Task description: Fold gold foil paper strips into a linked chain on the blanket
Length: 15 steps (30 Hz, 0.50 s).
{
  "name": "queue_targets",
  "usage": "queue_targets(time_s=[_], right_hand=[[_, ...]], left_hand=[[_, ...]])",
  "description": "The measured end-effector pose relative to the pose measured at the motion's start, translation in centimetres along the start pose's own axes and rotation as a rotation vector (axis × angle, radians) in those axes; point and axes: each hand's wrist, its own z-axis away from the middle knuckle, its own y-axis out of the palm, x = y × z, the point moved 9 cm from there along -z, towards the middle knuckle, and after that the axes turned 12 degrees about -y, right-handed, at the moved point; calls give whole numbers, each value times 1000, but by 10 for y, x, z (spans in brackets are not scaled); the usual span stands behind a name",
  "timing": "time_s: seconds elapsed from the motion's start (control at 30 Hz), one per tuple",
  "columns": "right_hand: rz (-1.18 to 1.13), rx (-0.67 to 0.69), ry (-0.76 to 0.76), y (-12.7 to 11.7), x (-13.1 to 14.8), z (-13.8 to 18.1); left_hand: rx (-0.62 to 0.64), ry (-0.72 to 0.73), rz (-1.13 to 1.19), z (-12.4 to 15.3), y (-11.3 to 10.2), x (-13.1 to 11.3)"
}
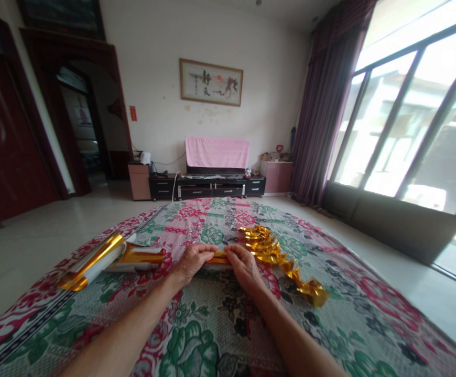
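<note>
Between my two hands a narrow piece of gold foil paper point(219, 257) is stretched, low over the patterned cloth. My left hand point(194, 262) pinches its left end with thumb and fingers. At the other end my right hand point(242, 263) is closed in a pinch on the same piece. Just right of it lies a row of folded gold foil pieces point(265, 248), trailing toward the lower right. On the left rest a roll of gold foil paper point(92, 262) and a flat stack of gold foil sheets point(139, 258) with white undersides.
A flowered cloth point(196, 348) in red, green and grey covers the surface under my hands. Beyond it stand a low black cabinet point(212, 189) and a television draped with a pink towel point(217, 152). A large window point(404, 115) and purple curtain point(320, 104) are at right.
</note>
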Motion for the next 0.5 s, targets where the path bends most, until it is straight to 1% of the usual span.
queue_targets(time_s=[0.13, 0.27, 0.5], right_hand=[[17, -2, 19, -2, 0, 1], [15, -2, 14, -2, -3, 0], [15, 7, 7, 0, -9, 0]], left_hand=[[18, 6, 12, -2, 1, 2], [0, 25, -11, -3, -1, 2], [-1, 9, -20, -7, -2, 6]])
